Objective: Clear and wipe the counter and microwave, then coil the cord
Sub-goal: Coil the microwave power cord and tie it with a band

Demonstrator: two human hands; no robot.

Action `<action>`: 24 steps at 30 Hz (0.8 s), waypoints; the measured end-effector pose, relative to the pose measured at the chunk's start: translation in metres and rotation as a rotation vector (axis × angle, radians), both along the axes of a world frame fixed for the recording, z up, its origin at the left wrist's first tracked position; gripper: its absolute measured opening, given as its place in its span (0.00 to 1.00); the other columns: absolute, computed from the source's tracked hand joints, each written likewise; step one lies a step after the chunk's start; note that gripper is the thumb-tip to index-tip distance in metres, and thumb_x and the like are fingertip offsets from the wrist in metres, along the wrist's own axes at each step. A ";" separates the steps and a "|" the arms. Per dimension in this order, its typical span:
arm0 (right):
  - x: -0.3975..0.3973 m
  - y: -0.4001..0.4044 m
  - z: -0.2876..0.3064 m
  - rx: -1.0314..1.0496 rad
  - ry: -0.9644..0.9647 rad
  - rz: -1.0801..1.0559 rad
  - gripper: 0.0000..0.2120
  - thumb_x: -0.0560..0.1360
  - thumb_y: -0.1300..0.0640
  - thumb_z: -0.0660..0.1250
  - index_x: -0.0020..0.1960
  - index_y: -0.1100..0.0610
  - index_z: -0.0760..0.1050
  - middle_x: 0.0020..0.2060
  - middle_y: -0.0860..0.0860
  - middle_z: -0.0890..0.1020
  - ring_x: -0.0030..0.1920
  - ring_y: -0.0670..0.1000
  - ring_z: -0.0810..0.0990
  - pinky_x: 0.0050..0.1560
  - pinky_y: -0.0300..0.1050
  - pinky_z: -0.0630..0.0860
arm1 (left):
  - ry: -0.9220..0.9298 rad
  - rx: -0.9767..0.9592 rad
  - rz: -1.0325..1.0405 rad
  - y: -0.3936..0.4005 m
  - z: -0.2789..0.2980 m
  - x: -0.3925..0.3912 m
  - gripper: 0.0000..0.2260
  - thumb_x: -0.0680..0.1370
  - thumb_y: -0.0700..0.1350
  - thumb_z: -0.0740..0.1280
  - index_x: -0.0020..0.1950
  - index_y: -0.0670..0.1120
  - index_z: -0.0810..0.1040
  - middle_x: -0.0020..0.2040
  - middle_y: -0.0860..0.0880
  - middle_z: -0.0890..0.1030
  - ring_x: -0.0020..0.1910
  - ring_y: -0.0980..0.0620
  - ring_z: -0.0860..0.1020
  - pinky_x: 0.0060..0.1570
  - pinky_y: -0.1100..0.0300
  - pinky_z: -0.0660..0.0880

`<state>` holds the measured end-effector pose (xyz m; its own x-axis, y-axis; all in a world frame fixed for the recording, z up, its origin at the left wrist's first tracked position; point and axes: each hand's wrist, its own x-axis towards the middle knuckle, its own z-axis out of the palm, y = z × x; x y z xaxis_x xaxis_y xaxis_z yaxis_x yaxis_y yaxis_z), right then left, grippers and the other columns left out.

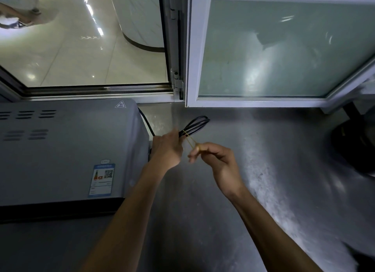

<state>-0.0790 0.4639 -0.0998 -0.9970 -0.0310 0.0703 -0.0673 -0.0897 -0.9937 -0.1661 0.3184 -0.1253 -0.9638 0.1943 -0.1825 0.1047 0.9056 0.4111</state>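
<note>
The left hand (167, 148) grips the coiled cord (195, 124) at the centre of the frame, just right of the microwave (67, 150). The coil's long axis points to the upper right, its loop free beyond the fist. The right hand (215, 158), lower right of it and very near, pinches a yellow band (190, 141) stretched toward the coil. I judge the band must wrap across this axis.
</note>
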 end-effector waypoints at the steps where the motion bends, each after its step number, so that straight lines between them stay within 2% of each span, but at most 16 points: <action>1: -0.002 -0.001 -0.001 -0.030 0.005 -0.016 0.12 0.75 0.73 0.58 0.48 0.70 0.81 0.39 0.63 0.83 0.45 0.63 0.81 0.58 0.45 0.76 | -0.001 -0.007 -0.003 -0.001 0.001 0.001 0.05 0.85 0.47 0.54 0.50 0.49 0.65 0.34 0.53 0.70 0.37 0.47 0.70 0.46 0.52 0.63; 3: -0.007 -0.002 -0.005 -0.071 0.017 -0.042 0.12 0.78 0.75 0.59 0.54 0.71 0.81 0.43 0.65 0.84 0.41 0.64 0.80 0.58 0.45 0.77 | -0.001 -0.026 -0.013 -0.002 0.004 0.004 0.03 0.84 0.44 0.56 0.50 0.49 0.65 0.35 0.53 0.71 0.35 0.48 0.69 0.46 0.53 0.63; 5: -0.011 -0.005 -0.005 -0.115 0.013 -0.046 0.14 0.78 0.76 0.60 0.60 0.72 0.77 0.50 0.66 0.83 0.36 0.62 0.79 0.57 0.51 0.79 | 0.001 -0.037 -0.017 -0.003 0.005 0.005 0.03 0.84 0.44 0.56 0.50 0.49 0.65 0.35 0.53 0.72 0.32 0.51 0.68 0.46 0.53 0.63; 7: -0.014 -0.007 -0.006 -0.118 0.019 -0.050 0.18 0.77 0.75 0.62 0.65 0.67 0.75 0.53 0.62 0.84 0.37 0.61 0.81 0.58 0.62 0.79 | 0.004 -0.029 -0.020 -0.002 0.004 0.007 0.05 0.85 0.47 0.55 0.50 0.50 0.65 0.35 0.53 0.72 0.31 0.56 0.66 0.47 0.54 0.62; 8: -0.015 -0.007 -0.007 -0.099 0.012 -0.063 0.20 0.77 0.75 0.64 0.66 0.62 0.76 0.54 0.58 0.85 0.38 0.60 0.83 0.59 0.64 0.78 | 0.005 -0.024 -0.020 -0.002 0.003 0.007 0.06 0.85 0.48 0.55 0.49 0.50 0.66 0.35 0.54 0.73 0.31 0.57 0.65 0.47 0.54 0.62; 10: -0.017 -0.007 -0.007 -0.061 -0.043 -0.099 0.24 0.76 0.72 0.67 0.69 0.55 0.74 0.56 0.50 0.85 0.42 0.57 0.85 0.60 0.61 0.79 | 0.012 -0.008 -0.013 -0.001 0.000 0.007 0.07 0.85 0.49 0.55 0.48 0.50 0.66 0.35 0.54 0.72 0.31 0.57 0.67 0.47 0.54 0.62; 12: -0.018 -0.007 -0.005 -0.032 -0.081 -0.137 0.29 0.75 0.67 0.71 0.73 0.54 0.69 0.63 0.49 0.81 0.47 0.54 0.85 0.57 0.55 0.81 | 0.033 0.015 -0.006 0.000 0.001 0.008 0.06 0.84 0.48 0.57 0.48 0.50 0.66 0.35 0.55 0.71 0.34 0.53 0.71 0.47 0.54 0.63; 14: -0.019 -0.009 -0.005 -0.034 -0.084 -0.167 0.32 0.76 0.64 0.71 0.76 0.51 0.64 0.65 0.49 0.79 0.52 0.53 0.85 0.55 0.54 0.82 | 0.060 0.032 -0.016 0.001 0.006 0.010 0.06 0.82 0.45 0.61 0.48 0.49 0.65 0.37 0.54 0.72 0.38 0.48 0.74 0.47 0.54 0.63; 17: -0.017 -0.016 -0.006 -0.118 -0.087 -0.241 0.33 0.76 0.62 0.71 0.76 0.47 0.61 0.63 0.50 0.81 0.57 0.56 0.84 0.56 0.56 0.81 | 0.109 0.033 -0.029 0.004 0.011 0.015 0.09 0.81 0.44 0.64 0.48 0.47 0.63 0.42 0.51 0.72 0.42 0.46 0.72 0.48 0.54 0.62; 19: -0.014 -0.022 -0.007 -0.209 -0.108 -0.327 0.32 0.77 0.60 0.70 0.76 0.48 0.62 0.60 0.51 0.82 0.51 0.57 0.85 0.54 0.52 0.82 | 0.165 0.111 0.024 0.005 0.007 0.014 0.08 0.83 0.45 0.62 0.47 0.47 0.64 0.39 0.54 0.70 0.41 0.45 0.74 0.46 0.54 0.62; 21: -0.013 -0.026 -0.010 -0.317 -0.152 -0.416 0.29 0.78 0.60 0.68 0.76 0.51 0.64 0.59 0.53 0.82 0.43 0.56 0.85 0.52 0.49 0.82 | 0.190 0.194 0.088 0.007 0.000 0.013 0.09 0.84 0.48 0.58 0.46 0.48 0.65 0.34 0.56 0.68 0.36 0.47 0.70 0.45 0.54 0.61; 24: -0.017 -0.025 -0.013 -0.512 -0.226 -0.535 0.19 0.79 0.61 0.68 0.69 0.52 0.72 0.50 0.55 0.81 0.41 0.56 0.82 0.54 0.51 0.81 | 0.253 0.209 0.099 0.009 -0.009 0.014 0.09 0.85 0.49 0.57 0.46 0.48 0.67 0.36 0.53 0.71 0.35 0.50 0.68 0.46 0.55 0.62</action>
<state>-0.0956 0.4388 -0.1131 -0.8590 0.4402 -0.2614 -0.0310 -0.5543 -0.8317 -0.1516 0.3272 -0.1340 -0.9894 0.1060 0.0989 0.1434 0.8151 0.5614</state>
